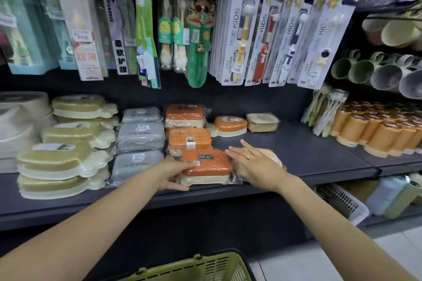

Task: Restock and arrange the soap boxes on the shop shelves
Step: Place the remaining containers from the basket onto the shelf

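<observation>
Two hands are at the front edge of the shelf (296,150), one on each side of the orange soap box (205,165) that I am lining up. The box sits wrapped in clear film at the head of the orange row, with its long axis running left to right across my view, and two more orange boxes (188,130) are stacked in line behind it. My left hand (174,173) is at the box's left end: the fingers curl round that end, thumb low by the cream base, so this hand has the hold. My right hand (253,162) lies just beside the right end, fingers straight and slightly spread, palm down on a round tan packet (272,155) that I can only partly see; the fingertips (230,151) reach toward the box's back right corner and may touch it, though I cannot tell for sure. I judge the left hand is the one to steer with, since the box lies directly against it. To the left, the grey boxes (140,137) stand close, so a push that way could jam film against film. A green basket (205,267) waits below.
</observation>
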